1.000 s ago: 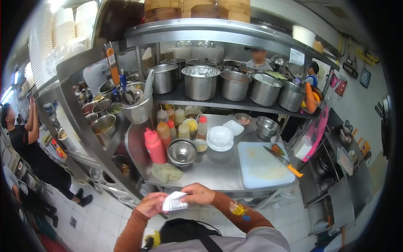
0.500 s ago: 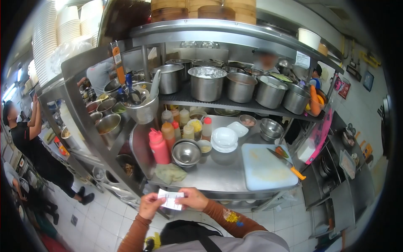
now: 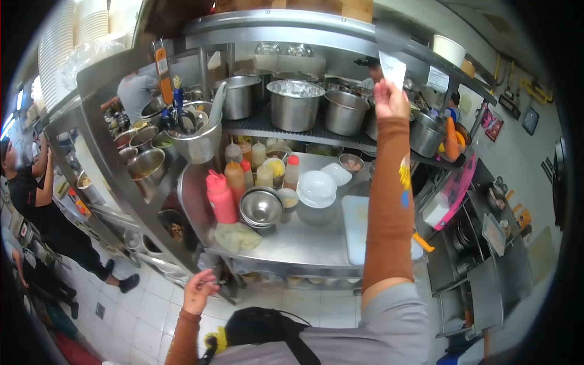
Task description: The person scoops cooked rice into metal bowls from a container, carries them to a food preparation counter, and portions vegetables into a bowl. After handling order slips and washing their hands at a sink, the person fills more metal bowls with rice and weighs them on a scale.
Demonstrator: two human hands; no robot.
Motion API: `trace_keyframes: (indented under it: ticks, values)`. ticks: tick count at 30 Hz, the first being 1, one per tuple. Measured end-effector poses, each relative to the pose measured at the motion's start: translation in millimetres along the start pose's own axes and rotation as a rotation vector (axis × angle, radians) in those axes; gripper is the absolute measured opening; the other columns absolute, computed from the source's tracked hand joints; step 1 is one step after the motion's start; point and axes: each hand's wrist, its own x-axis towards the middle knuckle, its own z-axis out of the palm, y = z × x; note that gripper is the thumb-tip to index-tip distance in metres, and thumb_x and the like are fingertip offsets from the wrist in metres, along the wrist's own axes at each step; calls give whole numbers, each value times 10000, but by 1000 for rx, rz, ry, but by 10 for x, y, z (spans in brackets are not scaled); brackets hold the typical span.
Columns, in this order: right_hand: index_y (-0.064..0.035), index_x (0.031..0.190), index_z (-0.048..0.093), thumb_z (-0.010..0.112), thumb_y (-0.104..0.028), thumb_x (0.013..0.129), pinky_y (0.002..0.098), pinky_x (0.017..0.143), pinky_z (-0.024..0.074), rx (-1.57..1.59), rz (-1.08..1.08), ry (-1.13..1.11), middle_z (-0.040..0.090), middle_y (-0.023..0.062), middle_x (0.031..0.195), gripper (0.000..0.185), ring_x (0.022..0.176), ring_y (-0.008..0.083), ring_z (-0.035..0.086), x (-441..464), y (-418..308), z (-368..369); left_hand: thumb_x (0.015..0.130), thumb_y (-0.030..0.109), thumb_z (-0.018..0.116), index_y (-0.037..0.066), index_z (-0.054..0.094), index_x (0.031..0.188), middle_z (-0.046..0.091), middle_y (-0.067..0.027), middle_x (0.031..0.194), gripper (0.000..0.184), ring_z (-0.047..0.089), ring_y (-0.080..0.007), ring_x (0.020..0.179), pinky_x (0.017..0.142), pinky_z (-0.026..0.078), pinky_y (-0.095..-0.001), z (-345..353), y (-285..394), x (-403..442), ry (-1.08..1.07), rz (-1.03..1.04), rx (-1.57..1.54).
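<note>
My right hand [image 3: 391, 102] is raised at the end of a straight arm, pinching a white paper slip [image 3: 393, 69]. The slip is just below the metal edge of the upper shelf [image 3: 277, 18], beside another posted paper [image 3: 437, 79]; whether it touches the edge I cannot tell. Low in front of the counter hangs my left hand [image 3: 199, 291], holding nothing, its fingers loosely curled and apart. Closest to it on the counter is a crumpled pale cloth [image 3: 238, 237]. My right arm covers part of the white cutting board [image 3: 354, 234] and most of a knife; its yellow handle [image 3: 424, 243] shows.
Steel pots [image 3: 296, 104] line the middle shelf. Squeeze bottles [image 3: 221, 198], nested steel bowls [image 3: 261, 207] and white dishes [image 3: 317, 187] stand on the counter. A utensil-filled plastic jug [image 3: 199, 143] hangs at the left post. One person in black [image 3: 45, 204] stands at left; others are behind the shelves.
My right hand has lifted the paper slip from waist height up to the upper shelf's edge. My left hand has let go of the slip and moved slightly left.
</note>
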Motion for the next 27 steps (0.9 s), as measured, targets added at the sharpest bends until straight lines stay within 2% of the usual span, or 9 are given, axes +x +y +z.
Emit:
trace_keyframes:
  ticks: [8, 11, 14, 17, 19, 21, 23, 24, 27]
  values:
    - [7, 1023, 537, 571, -58, 862, 442, 669, 575, -144, 16, 53, 615, 150, 879, 177, 739, 282, 623, 671, -244, 141, 873, 75, 562, 29, 523, 1211, 603, -80, 905, 343, 632, -159, 664, 514, 495, -238, -1084, -1649, -1022, 380, -422, 68]
    - [0, 1022, 541, 586, -101, 886, 441, 670, 581, -207, -10, 22, 623, 146, 872, 175, 746, 287, 640, 750, -244, 82, 778, 20, 544, -26, 523, 1140, 603, -96, 711, 365, 614, -153, 568, 424, 483, -273, -1565, -2601, -1829, 324, -471, 403]
    - [-2, 1031, 531, 585, -126, 902, 448, 696, 583, -346, -12, -4, 620, 152, 864, 186, 751, 292, 645, 886, -246, 97, 723, -3, 564, -56, 550, 1101, 637, -152, 738, 382, 636, -217, 579, 455, 517, -346, -1441, -2428, -2424, 404, -981, 399]
    - [8, 1116, 470, 638, -199, 878, 478, 754, 568, -330, -5, -89, 585, 200, 1003, 357, 882, 307, 623, 714, -221, 92, 730, -12, 561, -25, 546, 1115, 639, -155, 767, 385, 635, -224, 583, 446, 509, -350, -1499, -2630, -3092, 424, -1124, 362]
    - [-1, 1213, 371, 654, -254, 867, 486, 787, 558, 47, 265, 67, 553, 218, 1091, 514, 914, 310, 611, 554, -207, -16, 734, -19, 559, -5, 544, 1123, 641, -157, 787, 390, 635, -229, 586, 440, 504, -353, -1540, -2701, -3353, 464, -1172, 324]
    - [-14, 1282, 278, 645, -276, 872, 452, 799, 558, 190, 308, -55, 536, 221, 1137, 610, 905, 300, 610, -277, 68, 0, 739, -25, 557, 15, 542, 1132, 642, -159, 807, 396, 634, -234, 589, 433, 499, -356, -1577, -2754, -3434, 512, -1186, 275]
    - [6, 1064, 469, 587, -328, 909, 315, 664, 568, 49, 198, -270, 593, 183, 1042, 387, 877, 235, 635, -1543, 581, 194, 744, -31, 555, 35, 540, 1141, 643, -160, 826, 403, 634, -240, 592, 427, 494, -359, -1652, -2812, -3412, 563, -1152, 226]
    - [-4, 1058, 504, 521, -345, 936, 282, 545, 532, -135, 173, -525, 617, 170, 935, 363, 714, 224, 640, -2080, 878, 179, 746, -35, 553, 46, 539, 1146, 644, -161, 836, 408, 633, -242, 593, 424, 491, -361, -1723, -2848, -3346, 593, -1119, 197]
    - [-22, 1061, 541, 565, -157, 905, 300, 560, 522, -353, 721, -787, 627, 121, 865, 207, 621, 163, 605, -3778, 1739, 21, 754, -44, 550, 76, 536, 1159, 646, -164, 865, 423, 633, -250, 597, 414, 483, -365, -1965, -2984, -3155, 673, -984, 118]
